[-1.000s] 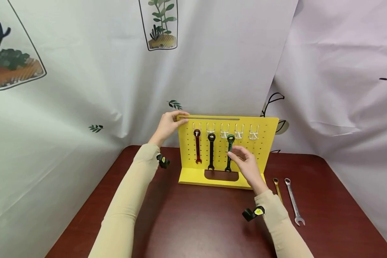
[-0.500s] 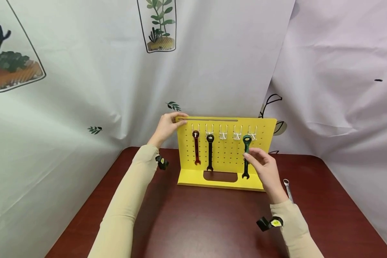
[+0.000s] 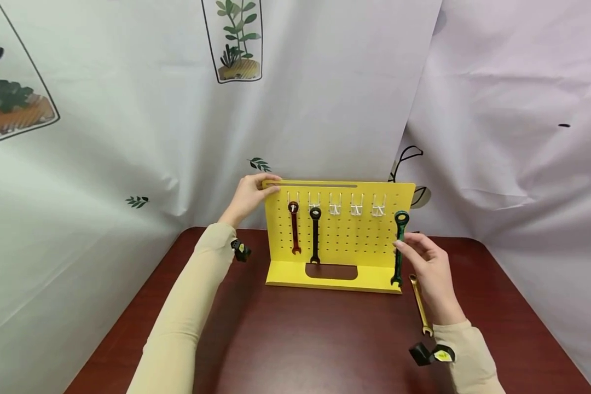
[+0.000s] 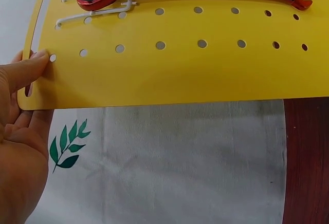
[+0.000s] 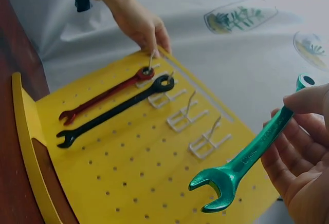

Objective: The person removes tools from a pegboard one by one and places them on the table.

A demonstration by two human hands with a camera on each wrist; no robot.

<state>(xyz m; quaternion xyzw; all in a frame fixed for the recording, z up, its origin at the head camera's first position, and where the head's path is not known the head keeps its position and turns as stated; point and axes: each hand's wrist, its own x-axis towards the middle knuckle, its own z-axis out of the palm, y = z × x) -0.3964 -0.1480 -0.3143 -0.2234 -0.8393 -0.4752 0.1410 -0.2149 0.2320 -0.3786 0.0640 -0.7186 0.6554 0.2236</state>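
A yellow pegboard (image 3: 345, 235) stands on the table with a row of white hooks (image 3: 357, 208) near its top. My left hand (image 3: 248, 197) pinches the board's upper left corner, thumb in front. In my right hand (image 3: 430, 273) a green combination wrench (image 5: 247, 157) is held by its shaft between thumb and fingers, ring end up, in front of the board's right edge. A red wrench (image 3: 295, 230) hangs by its ring on the leftmost hook. Beside it a black wrench (image 3: 316, 235) hangs on the second hook. The other hooks bear nothing.
A gold wrench (image 3: 421, 306) lies on the dark red table (image 3: 325, 339) to the right of the board, close to my right forearm. Behind the board hangs a white printed cloth (image 3: 345, 109).
My right hand has carried the green wrench rightward and off from the hooks, to the board's right edge. The silver wrench on the table is now hidden. The left hand keeps its hold.
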